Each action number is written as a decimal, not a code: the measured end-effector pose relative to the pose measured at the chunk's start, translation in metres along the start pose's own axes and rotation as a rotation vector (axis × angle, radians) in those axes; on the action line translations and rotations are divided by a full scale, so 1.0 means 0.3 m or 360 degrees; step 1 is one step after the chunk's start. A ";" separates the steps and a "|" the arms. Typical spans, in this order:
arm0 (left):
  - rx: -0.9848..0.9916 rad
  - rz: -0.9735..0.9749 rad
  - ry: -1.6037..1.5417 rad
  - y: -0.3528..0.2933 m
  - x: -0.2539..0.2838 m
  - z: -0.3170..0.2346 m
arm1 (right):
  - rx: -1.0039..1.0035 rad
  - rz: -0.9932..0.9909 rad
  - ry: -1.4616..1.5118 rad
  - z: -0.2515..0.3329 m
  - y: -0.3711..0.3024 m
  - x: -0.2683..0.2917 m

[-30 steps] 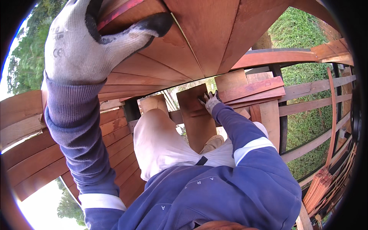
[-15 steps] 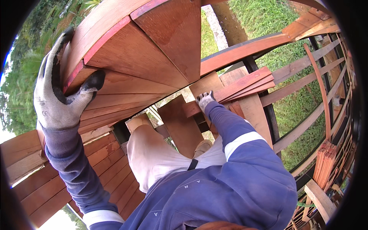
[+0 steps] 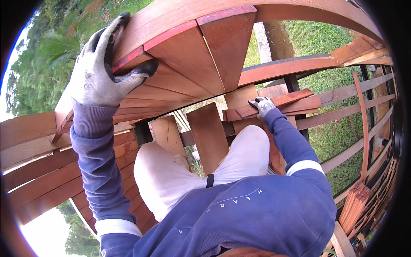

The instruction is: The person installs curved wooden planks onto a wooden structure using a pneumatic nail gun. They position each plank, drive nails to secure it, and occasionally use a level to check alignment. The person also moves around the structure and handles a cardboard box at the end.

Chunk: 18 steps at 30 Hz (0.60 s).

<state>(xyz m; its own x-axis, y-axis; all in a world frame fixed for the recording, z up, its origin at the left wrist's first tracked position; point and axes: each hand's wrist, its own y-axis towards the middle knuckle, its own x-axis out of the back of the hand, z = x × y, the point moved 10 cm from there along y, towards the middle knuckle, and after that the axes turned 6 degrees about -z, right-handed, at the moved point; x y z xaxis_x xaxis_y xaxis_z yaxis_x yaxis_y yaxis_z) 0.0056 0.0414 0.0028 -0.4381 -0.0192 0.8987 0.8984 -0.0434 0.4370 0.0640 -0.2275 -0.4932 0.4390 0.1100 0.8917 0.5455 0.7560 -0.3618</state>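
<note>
My left hand [image 3: 99, 75], in a grey glove with black fingertips, clasps the top of the curved wooden rail [image 3: 171, 20], thumb on the near side and fingers over the far side. Below the rail, tapered upright boards [image 3: 184, 53] with red-painted top ends form a curved wall. Down to the right, my gloved right hand [image 3: 263, 106] is closed round a narrow reddish wooden board [image 3: 292, 97]. That board lies askew over another wooden board [image 3: 305, 104], and its left end sticks out past my fingers. The underside of my right hand's grip is hidden.
Loose planks [image 3: 207, 137] lie across the frame beneath my legs, with gaps between them. A lower curved rail [image 3: 287, 70] and dark metal posts [image 3: 292, 84] stand beyond. Bundled wood strips [image 3: 356, 199] are at the right; slatted boards [image 3: 47, 184] run along the left.
My view has shifted, so the rail and wall sit further right. My right hand has turned the top board at an angle to those beneath it. The left hand stays on the rail.
</note>
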 end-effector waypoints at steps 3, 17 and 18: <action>0.0050 -0.0034 -0.0020 -0.017 0.010 0.007 | 0.0049 -0.0279 0.0063 0.012 -0.071 0.113; -0.0036 0.0267 0.0419 0.002 0.020 0.015 | -0.0105 -0.1924 0.0606 0.190 -0.697 1.158; -0.0057 0.0332 0.0382 0.000 0.014 0.010 | -0.0360 -0.1976 0.0673 0.172 -0.756 1.165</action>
<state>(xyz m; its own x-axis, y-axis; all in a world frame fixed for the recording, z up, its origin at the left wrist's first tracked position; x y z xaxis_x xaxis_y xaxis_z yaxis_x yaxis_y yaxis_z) 0.0037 0.0441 0.0068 -0.2428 -0.2666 0.9327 0.9699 -0.0486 0.2386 0.0571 -0.3272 -0.0854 -0.2690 -0.8087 0.5231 0.8303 0.0805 0.5514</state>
